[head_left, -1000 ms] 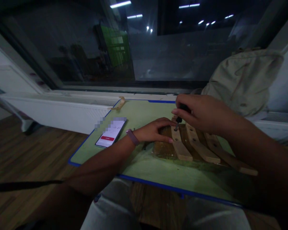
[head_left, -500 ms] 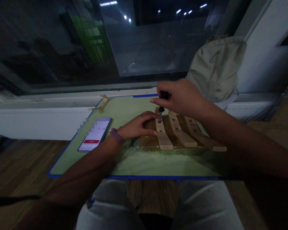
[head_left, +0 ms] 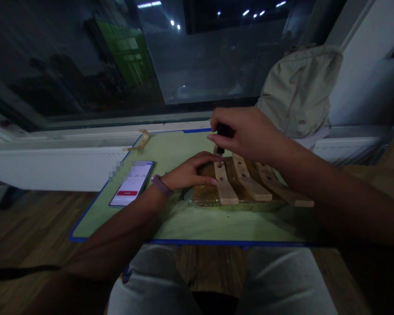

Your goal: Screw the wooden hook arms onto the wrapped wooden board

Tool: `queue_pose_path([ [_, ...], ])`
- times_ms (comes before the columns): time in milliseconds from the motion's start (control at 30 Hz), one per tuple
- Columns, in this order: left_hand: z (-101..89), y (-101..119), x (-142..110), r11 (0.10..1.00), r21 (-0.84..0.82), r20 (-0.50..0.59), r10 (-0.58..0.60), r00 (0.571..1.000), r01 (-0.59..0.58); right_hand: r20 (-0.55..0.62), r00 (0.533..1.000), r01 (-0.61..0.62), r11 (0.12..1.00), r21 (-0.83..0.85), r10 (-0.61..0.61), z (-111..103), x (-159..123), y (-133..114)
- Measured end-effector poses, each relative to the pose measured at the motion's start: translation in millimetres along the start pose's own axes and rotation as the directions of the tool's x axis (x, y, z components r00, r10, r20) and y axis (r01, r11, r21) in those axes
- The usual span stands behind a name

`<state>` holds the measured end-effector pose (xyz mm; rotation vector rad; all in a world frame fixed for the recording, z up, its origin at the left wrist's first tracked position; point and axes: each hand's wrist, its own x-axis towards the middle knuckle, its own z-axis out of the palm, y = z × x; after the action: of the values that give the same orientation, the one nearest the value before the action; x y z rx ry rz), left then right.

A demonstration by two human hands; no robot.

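My right hand (head_left: 238, 127) is closed around the black handle of a screwdriver (head_left: 220, 151). Its shaft points down, the tip at the upper hole of the leftmost wooden strip (head_left: 227, 190). My left hand (head_left: 192, 171) steadies that strip from the left, thumb at its edge and fingers across its upper part. Beneath lies a brown wooden block (head_left: 205, 194) that looks wrapped in clear film. Two more strips with holes, a middle one (head_left: 254, 188) and a right one (head_left: 287, 192), lie across it. My right forearm partly covers the right strip.
A phone (head_left: 131, 186) with a lit screen lies left on the green, blue-edged table (head_left: 190, 225). A curved wooden piece (head_left: 142, 141) rests at the far left corner. Behind stand a beige backpack (head_left: 298, 87) and a white radiator (head_left: 62, 168) under the window.
The view has shifted slightly, so the table and the things on it sit a little further right. My right hand has turned slightly on the screwdriver; the left keeps its place.
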<state>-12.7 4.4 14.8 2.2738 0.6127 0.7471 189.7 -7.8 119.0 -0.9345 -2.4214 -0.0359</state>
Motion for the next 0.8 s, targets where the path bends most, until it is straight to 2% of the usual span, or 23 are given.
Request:
queue_pose_path([
  [100,0.6,-1.2,-0.2,1.0,-0.023,-0.002,-0.008,1.0,0.008,0.011,0.995,-0.101,0.981,-0.166,0.104,-1.4,0.3,-4.6],
  [167,0.6,-0.9,0.1,1.0,-0.016,0.0,-0.01,1.0,0.01,0.083,0.99,-0.099,0.981,-0.168,0.114,-7.1,-0.9,-4.4],
  [333,-0.4,1.5,1.4,1.0,0.017,0.013,-0.002,1.0,0.002,0.234,0.968,0.074,0.993,0.095,-0.094,-20.9,-7.0,5.6],
  [433,-0.7,2.1,1.4,0.999,0.03,0.012,-0.021,1.0,0.021,0.275,0.948,0.112,0.975,0.191,-0.163,-21.7,-7.5,10.4],
  [500,-0.6,2.1,1.1,0.999,0.03,0.009,-0.028,1.0,0.028,0.248,0.961,0.085,0.984,0.158,-0.123,-18.8,-5.3,10.2],
  [567,-0.5,1.8,0.9,0.999,0.026,0.01,-0.028,1.0,0.027,0.191,0.981,0.022,0.998,0.06,-0.033,-14.6,-2.2,7.8],
  [667,-0.5,0.9,0.9,1.0,0.015,0.015,-0.023,1.0,0.023,0.129,0.988,-0.074,0.991,-0.11,0.088,-10.7,0.5,3.8],
  [800,-0.4,-0.3,1.2,1.0,0.011,0.015,-0.018,1.0,0.018,0.115,0.987,-0.091,0.979,-0.18,0.113,-16.6,-4.0,3.3],
])
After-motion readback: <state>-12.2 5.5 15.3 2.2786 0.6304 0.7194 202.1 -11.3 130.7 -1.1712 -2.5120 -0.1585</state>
